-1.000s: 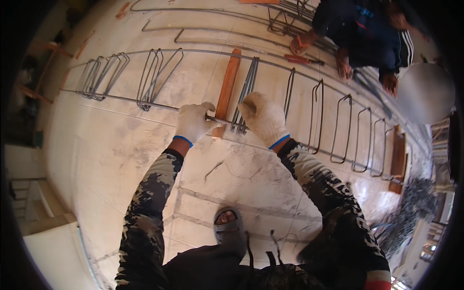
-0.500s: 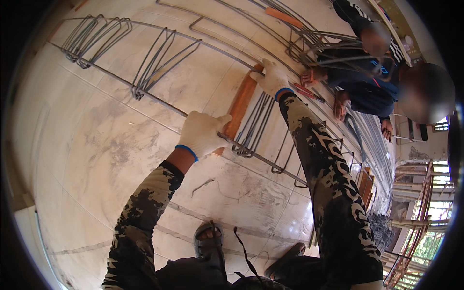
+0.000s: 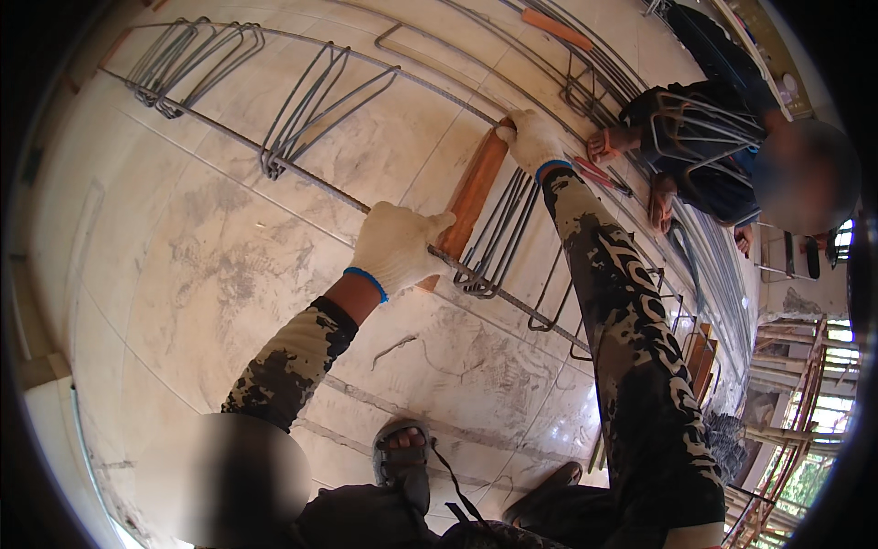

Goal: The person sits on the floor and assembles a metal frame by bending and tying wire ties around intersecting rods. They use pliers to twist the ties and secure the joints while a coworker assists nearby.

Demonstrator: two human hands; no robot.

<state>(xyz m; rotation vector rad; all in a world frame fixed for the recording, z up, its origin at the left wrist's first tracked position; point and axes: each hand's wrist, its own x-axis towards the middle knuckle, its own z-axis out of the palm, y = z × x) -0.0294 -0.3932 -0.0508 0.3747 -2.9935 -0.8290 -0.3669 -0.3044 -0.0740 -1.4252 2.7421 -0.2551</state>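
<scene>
My left hand (image 3: 400, 245), in a white knitted glove with a blue cuff, is closed around the near long ribbed steel bar (image 3: 315, 188). My right hand (image 3: 532, 142), gloved the same way, grips the far long bar (image 3: 430, 87). A reddish-brown block (image 3: 475, 195) lies crosswise under both bars, between my hands. Just right of it, several bent steel stirrups (image 3: 498, 240) hang around the near bar. Further left, more stirrups (image 3: 306, 119) lean in a fanned group, and another bunch (image 3: 174, 73) stands near the bars' far-left end.
A co-worker (image 3: 722, 101) squats at the right with bent stirrups (image 3: 704, 128) across the knees. Red-handled pliers (image 3: 602, 176) lie by their feet. Long steel bars (image 3: 709, 256) cover the floor at right. A bent wire scrap (image 3: 393, 348) lies near my sandal (image 3: 402, 457).
The view has shifted slightly, while both my hands keep their places at the block. The co-worker's stirrups have moved right, from over the bars onto the knees.
</scene>
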